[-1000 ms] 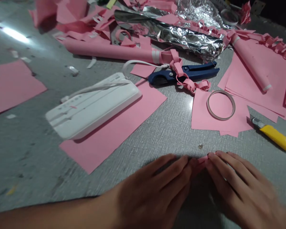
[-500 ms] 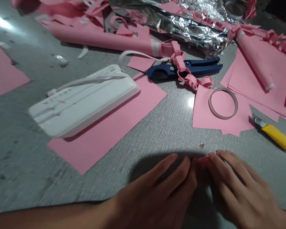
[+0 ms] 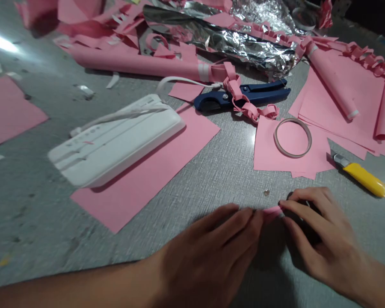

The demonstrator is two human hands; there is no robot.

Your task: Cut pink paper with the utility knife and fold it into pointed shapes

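Low in the head view, my left hand (image 3: pixel 224 239) is closed on one end of a small pink paper strip (image 3: pixel 272 211). My right hand (image 3: pixel 321 235) pinches the strip's other end between thumb and fingers. Only a short piece of the strip shows between the hands; my left fingers hide the rest. Beyond my hands, a roll of tape (image 3: pixel 276 141) lies on cut pink paper (image 3: pixel 265 156). To its right is a yellow utility knife (image 3: pixel 367 179).
A white power-bank-like device (image 3: pixel 122 145) with a cable rests on a pink sheet (image 3: pixel 147 192). Past it lie a blue cutter tool (image 3: pixel 263 96), a pink paper chain (image 3: pixel 248 109), a rolled pink tube (image 3: pixel 141 64) and crumpled foil (image 3: pixel 253 49). Pink sheets (image 3: pixel 340 94) are stacked at right.
My right hand's fingers have lifted and spread from the thumb, still pinching the strip; more of it shows between the hands. The view has shifted slightly.
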